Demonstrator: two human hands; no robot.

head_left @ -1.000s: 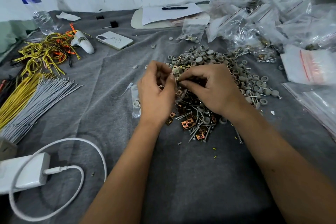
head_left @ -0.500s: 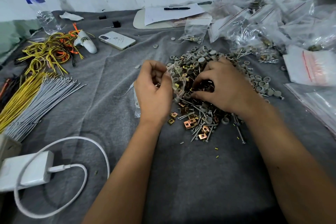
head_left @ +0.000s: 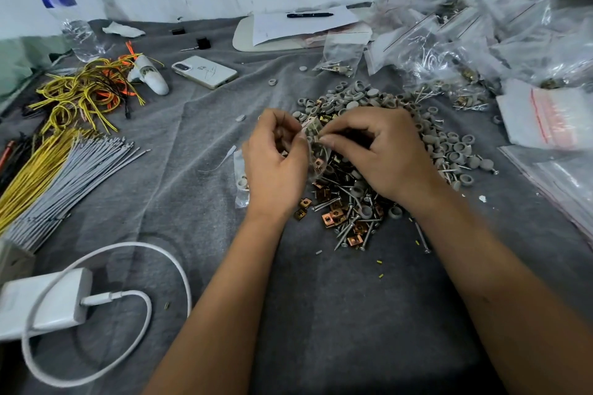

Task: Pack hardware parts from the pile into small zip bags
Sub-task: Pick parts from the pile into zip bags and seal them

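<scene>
Because the small zip bag [head_left: 316,151] is thin, limp and slippery, both the left hand [head_left: 276,160] and right hand [head_left: 382,151] pinch its mouth, above the pile [head_left: 369,138] at the worktop's middle; best held by the rim.

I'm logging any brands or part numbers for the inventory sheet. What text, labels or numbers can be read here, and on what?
No text reads clearly.
Water bottle: blue label, print too blurred to read.
Phone: scribble-like drawing on its back, no letters legible.
Sheet of paper under the pen: no writing legible.
Stack of zip bags: red stripes only.
</scene>
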